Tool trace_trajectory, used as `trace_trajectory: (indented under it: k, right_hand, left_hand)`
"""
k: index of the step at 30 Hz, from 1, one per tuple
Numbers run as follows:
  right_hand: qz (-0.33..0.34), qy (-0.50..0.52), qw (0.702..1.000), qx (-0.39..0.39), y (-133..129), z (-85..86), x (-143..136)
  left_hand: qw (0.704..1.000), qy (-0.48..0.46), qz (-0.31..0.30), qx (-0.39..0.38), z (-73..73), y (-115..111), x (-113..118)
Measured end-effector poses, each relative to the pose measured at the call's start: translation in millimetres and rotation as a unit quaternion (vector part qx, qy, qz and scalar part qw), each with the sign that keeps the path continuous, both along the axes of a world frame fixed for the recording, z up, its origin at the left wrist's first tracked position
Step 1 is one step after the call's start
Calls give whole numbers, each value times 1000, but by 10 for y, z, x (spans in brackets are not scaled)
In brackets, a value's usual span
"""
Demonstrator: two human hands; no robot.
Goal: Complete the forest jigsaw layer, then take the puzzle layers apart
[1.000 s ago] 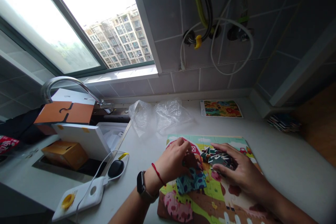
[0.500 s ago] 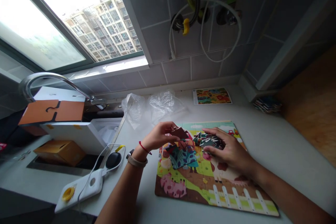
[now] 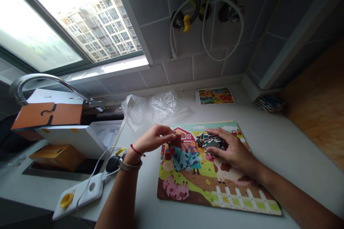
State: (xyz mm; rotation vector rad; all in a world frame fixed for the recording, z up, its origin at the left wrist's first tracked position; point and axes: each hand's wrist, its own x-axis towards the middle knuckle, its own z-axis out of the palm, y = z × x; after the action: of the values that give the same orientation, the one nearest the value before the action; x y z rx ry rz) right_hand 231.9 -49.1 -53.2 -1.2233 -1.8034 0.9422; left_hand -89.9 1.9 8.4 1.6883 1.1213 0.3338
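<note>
The farm puzzle (image 3: 188, 182) lies assembled on the white counter, with a pig, a cow and a white fence in its picture. My left hand (image 3: 156, 139) pinches a dark brown puzzle piece (image 3: 175, 141) above the puzzle's upper left part. Below that piece, several loose teal pieces with leaf shapes (image 3: 182, 160) lie on the picture. My right hand (image 3: 231, 148) is wrapped round a pile of dark green puzzle pieces (image 3: 212, 141) over the puzzle's upper middle.
Crumpled clear plastic bags (image 3: 165, 105) and a picture card (image 3: 215, 96) lie behind the puzzle. A stack of pieces (image 3: 271, 103) sits at the back right. To the left are a power strip (image 3: 80, 193), boxes (image 3: 57, 155) and a curved tap (image 3: 51, 76).
My left hand has moved left with the brown piece, uncovering the red barn in the picture. My right hand stays around the pile. The whole view has shifted slightly.
</note>
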Motion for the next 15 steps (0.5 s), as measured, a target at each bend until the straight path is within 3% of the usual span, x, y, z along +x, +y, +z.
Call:
trace_trajectory:
  k: [2,4,8,15]
  right_hand:
    - [0,1,1000,1,3,6,0]
    - [2,2,1000,2,5,11,1]
    - [0,-1,1000,0,5,11,4]
    - [-2,0,1000,2,9,13,-6]
  left_hand:
    - [995,75,-57,-34,-8,-4,-37]
    - [990,121,-60,-37,-32,-3,-38]
    - [982,177,-14,56,-58,-16,17]
    - [945,299,-48,126,-71,-194,161]
